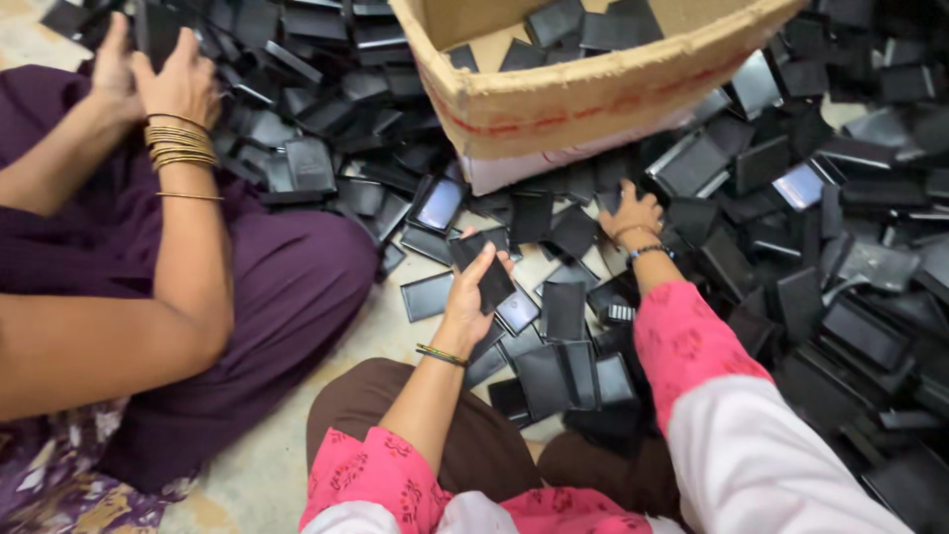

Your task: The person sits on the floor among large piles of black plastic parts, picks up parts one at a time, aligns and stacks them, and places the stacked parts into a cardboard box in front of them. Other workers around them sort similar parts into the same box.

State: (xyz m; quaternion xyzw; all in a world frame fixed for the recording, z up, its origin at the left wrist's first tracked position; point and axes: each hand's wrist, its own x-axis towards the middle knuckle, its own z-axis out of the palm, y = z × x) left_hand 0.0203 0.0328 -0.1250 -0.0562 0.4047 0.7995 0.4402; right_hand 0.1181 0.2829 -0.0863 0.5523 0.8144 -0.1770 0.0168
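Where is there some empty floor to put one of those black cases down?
Bare floor shows between the purple knee and the left hand. Another strip lies by the brown knee. Right of the cardboard box, black cases cover everything.

— Any packaging here?
— One open brown cardboard box (pixel 593 94) at the far middle, tilted, with a faded red stripe along its near wall and a white lower edge.
— Anything inside?
— Flat black rectangular plastic cases (pixel 593 25), like those heaped around it.
— Labels, signs, screens?
— None I can make out.

Black trays (pixel 482 269), pink floral sleeves (pixel 682 336) (purple neighbour's).
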